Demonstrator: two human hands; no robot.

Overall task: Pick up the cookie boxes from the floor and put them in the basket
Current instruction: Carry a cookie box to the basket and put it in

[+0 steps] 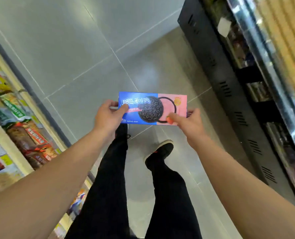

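A flat blue and pink cookie box [152, 107] with a dark round cookie printed on it is held level in front of me, above the grey tiled floor. My left hand [109, 116] grips its blue left end, thumb on the top face. My right hand [188, 121] pinches the pink right end, thumb on the lower corner. No basket is in view.
A shelf of snack packets [22, 128] runs along the left. A dark refrigerated cabinet [232, 94] lines the right side. My legs in black trousers and dark shoes [162, 150] stand on the grey tiled floor [78, 54] of the aisle between them.
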